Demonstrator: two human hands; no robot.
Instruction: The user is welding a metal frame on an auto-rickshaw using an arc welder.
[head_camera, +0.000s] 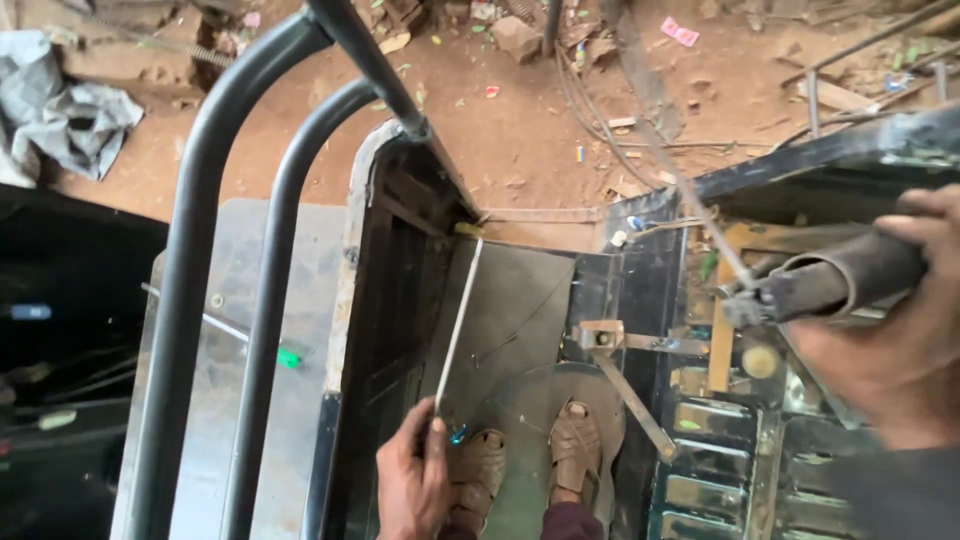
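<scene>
Here, thin pale rod (458, 315) in left hand (412, 482).

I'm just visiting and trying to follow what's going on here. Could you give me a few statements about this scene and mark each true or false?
1. The left hand grips the lower end of a thin metal rod. True.
2. The right hand is empty. False: it is wrapped round a dark pipe.
3. The person wears brown sandals. True.
4. The ground beyond the metal frame is green grass. False: it is reddish dirt strewn with scraps.
5. Two curved black tubes rise on the left. True.
</scene>
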